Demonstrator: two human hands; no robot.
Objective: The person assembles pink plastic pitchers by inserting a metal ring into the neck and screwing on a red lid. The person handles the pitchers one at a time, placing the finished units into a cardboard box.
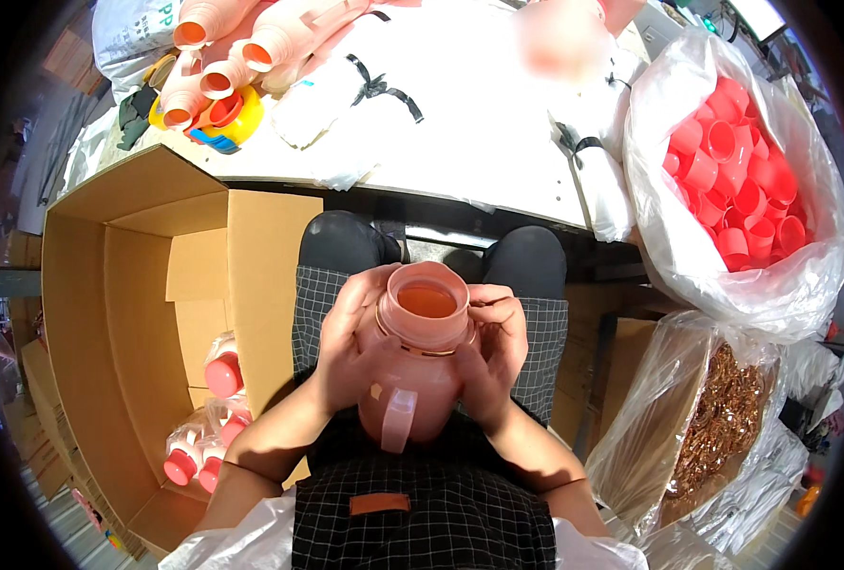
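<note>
Above my lap, both hands hold a pink plastic vacuum jug (407, 399). Its open, uncapped mouth tilts up toward me, and its handle points to my body. My left hand (344, 328) wraps the left side of the neck, and my right hand (498, 347) grips the right side, thumb near the shoulder. A thin gold-coloured band (422, 350) runs round the base of the neck between my thumbs. The far ends of some fingers are hidden behind the jug.
An open cardboard box (137, 285) with several wrapped, red-capped jugs stands left. On the white table (460, 123) lie pink jug bodies (279, 38) and a yellow tape roll (246, 119). Right are a bag of red cups (740, 180) and a lined box of gold-coloured strips (721, 427).
</note>
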